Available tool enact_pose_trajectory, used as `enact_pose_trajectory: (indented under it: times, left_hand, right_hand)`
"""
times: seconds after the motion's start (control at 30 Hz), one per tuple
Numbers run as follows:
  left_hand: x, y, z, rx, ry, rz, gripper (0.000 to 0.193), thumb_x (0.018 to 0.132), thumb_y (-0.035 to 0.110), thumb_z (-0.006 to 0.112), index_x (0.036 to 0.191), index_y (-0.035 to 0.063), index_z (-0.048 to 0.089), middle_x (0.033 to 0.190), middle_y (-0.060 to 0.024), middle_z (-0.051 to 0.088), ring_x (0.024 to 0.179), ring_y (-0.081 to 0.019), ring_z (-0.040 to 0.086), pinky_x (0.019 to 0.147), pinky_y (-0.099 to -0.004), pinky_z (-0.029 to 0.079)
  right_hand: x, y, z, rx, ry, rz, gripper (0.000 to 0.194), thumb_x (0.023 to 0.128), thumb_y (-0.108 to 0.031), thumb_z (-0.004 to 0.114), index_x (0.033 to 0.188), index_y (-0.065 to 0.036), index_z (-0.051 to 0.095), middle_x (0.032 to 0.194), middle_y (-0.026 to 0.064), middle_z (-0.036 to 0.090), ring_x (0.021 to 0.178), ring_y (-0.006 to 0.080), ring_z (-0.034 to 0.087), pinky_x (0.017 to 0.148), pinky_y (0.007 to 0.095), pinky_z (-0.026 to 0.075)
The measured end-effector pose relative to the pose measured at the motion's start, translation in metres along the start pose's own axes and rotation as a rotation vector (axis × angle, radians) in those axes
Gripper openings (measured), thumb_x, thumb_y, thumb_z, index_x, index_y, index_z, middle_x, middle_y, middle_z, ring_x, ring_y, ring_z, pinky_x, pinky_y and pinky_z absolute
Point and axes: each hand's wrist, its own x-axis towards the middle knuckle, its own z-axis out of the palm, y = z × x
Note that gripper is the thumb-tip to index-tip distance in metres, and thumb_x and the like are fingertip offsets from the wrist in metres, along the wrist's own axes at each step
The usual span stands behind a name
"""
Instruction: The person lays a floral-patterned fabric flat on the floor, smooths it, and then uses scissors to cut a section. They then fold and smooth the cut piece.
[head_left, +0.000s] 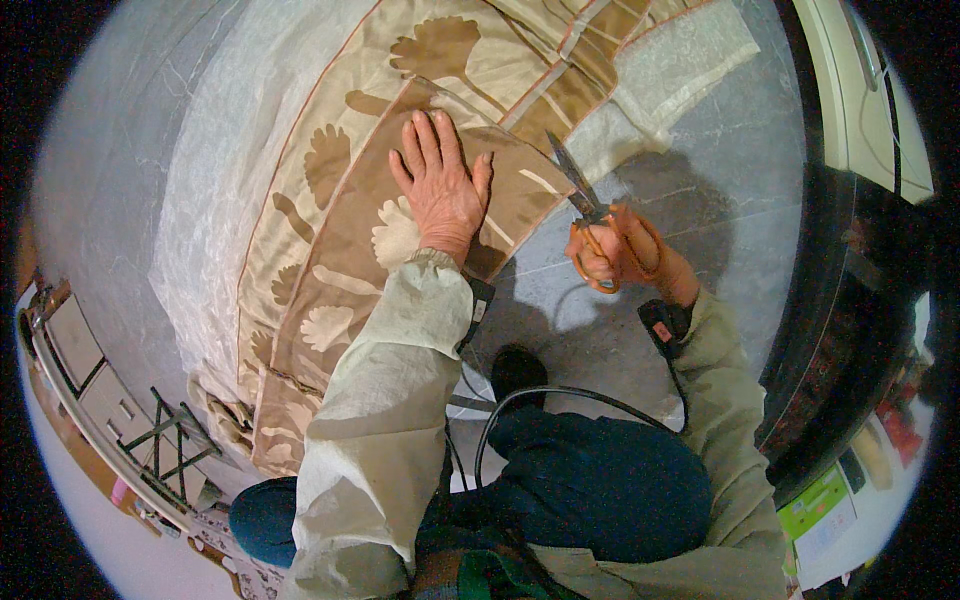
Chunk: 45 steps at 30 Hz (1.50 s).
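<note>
My left hand (442, 184) lies flat, fingers spread, on a brown patterned fabric (360, 202) with pale leaf shapes. That piece lies over a beige fabric (300, 127) with brown leaf shapes. In my right hand (622, 247) is a pair of scissors (589, 202) with orange handles; the blades point up and left, beside the brown fabric's right corner. A sheer white cloth (202, 202) extends beneath and left of the patterned fabric, and another part of it shows at the upper right.
Grey marble-look floor (97, 172) surrounds the cloth. My bent knees (600, 480) and a dark shoe (519, 371) are close below the fabric. A black cable (555, 390) loops over my lap. Dark furniture (840, 300) stands at the right, a black metal rack (169, 442) at the lower left.
</note>
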Motion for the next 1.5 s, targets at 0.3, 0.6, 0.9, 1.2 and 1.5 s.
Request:
enact_pose_trajectory:
  times: [0.3, 0.6, 0.9, 1.2, 1.5]
  left_hand:
    - [0.000, 0.000, -0.001, -0.013, -0.011, -0.007, 0.067, 0.084, 0.044, 0.043, 0.136, 0.0068, 0.023, 0.142, -0.0165, 0.018, 0.131, -0.0328, 0.016, 0.104, -0.0502, 0.010]
    - [0.001, 0.000, 0.001, -0.016, -0.013, -0.024, 0.068, 0.083, 0.044, 0.045, 0.136, 0.0075, 0.023, 0.142, -0.0153, 0.019, 0.131, -0.0308, 0.017, 0.104, -0.0494, 0.010]
    - [0.001, 0.000, 0.001, -0.016, -0.001, -0.021, 0.065, 0.084, 0.044, 0.042, 0.136, 0.0074, 0.025, 0.142, -0.0154, 0.019, 0.131, -0.0309, 0.017, 0.104, -0.0496, 0.009]
    - [0.001, 0.000, 0.002, 0.009, 0.026, -0.005, 0.067, 0.081, 0.042, 0.048, 0.134, 0.0055, 0.028, 0.140, -0.0143, 0.022, 0.130, -0.0296, 0.017, 0.103, -0.0496, 0.012]
    - [0.001, -0.001, 0.001, 0.003, 0.010, -0.009, 0.067, 0.081, 0.041, 0.049, 0.134, 0.0062, 0.028, 0.140, -0.0144, 0.022, 0.130, -0.0296, 0.017, 0.103, -0.0495, 0.011]
  right_hand:
    - [-0.001, 0.003, -0.012, 0.108, -0.047, 0.046, 0.074, 0.075, -0.076, 0.023, 0.077, -0.007, 0.047, 0.052, -0.0008, 0.034, 0.044, 0.0115, 0.031, 0.040, 0.0280, 0.030]
    - [-0.001, 0.001, -0.012, 0.071, -0.095, -0.074, 0.061, 0.082, -0.067, 0.029, 0.051, -0.014, 0.030, 0.049, -0.0009, 0.035, 0.033, 0.0092, 0.029, 0.029, 0.0226, 0.024]
    - [0.002, -0.003, -0.016, 0.013, -0.197, -0.001, 0.058, 0.082, -0.063, 0.030, 0.066, -0.009, 0.043, 0.052, -0.0001, 0.037, 0.040, 0.0115, 0.035, 0.035, 0.0240, 0.030]
    - [0.021, -0.012, -0.010, -0.015, -0.167, 0.044, 0.055, 0.082, -0.059, 0.032, 0.080, -0.006, 0.044, 0.056, -0.0005, 0.038, 0.047, 0.0122, 0.037, 0.042, 0.0230, 0.033]
    - [0.006, -0.024, -0.002, 0.049, -0.146, 0.042, 0.057, 0.083, -0.059, 0.027, 0.084, -0.004, 0.044, 0.058, -0.0006, 0.036, 0.049, 0.0123, 0.037, 0.045, 0.0221, 0.031]
